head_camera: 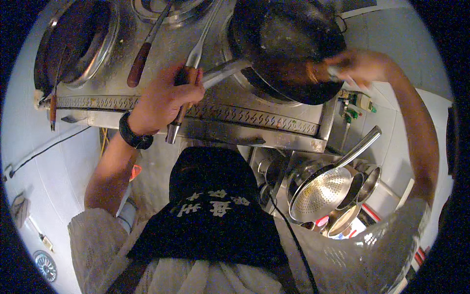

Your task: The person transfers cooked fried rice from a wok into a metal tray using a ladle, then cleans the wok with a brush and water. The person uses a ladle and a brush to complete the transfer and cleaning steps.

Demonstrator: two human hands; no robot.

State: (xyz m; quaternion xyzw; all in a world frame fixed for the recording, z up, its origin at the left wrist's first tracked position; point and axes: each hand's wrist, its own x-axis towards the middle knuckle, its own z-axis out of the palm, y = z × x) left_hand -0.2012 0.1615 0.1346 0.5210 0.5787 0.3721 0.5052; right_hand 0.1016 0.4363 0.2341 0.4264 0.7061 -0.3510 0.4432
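My left hand (167, 99), with a black watch on its wrist, is closed around the brown handle of a long metal cooking utensil (194, 57). A second metal shaft (224, 73) runs from this hand towards the large dark wok (293, 40) at the upper right. Whether it is a separate tool, I cannot tell. Blurred, my right hand (358, 70) is at the wok's right side, and its grip is unclear. Another utensil with a brown wooden handle (139, 64) lies on the steel range (165, 47), left of my left hand.
A second dark wok (79, 40) sits at the upper left, with a thin wooden-handled tool (54, 106) across its edge. A slotted drain (253, 115) lines the range's front. At lower right are a perforated steel strainer (323, 193) and several bowls. Green-handled valves (354, 112) are on the right.
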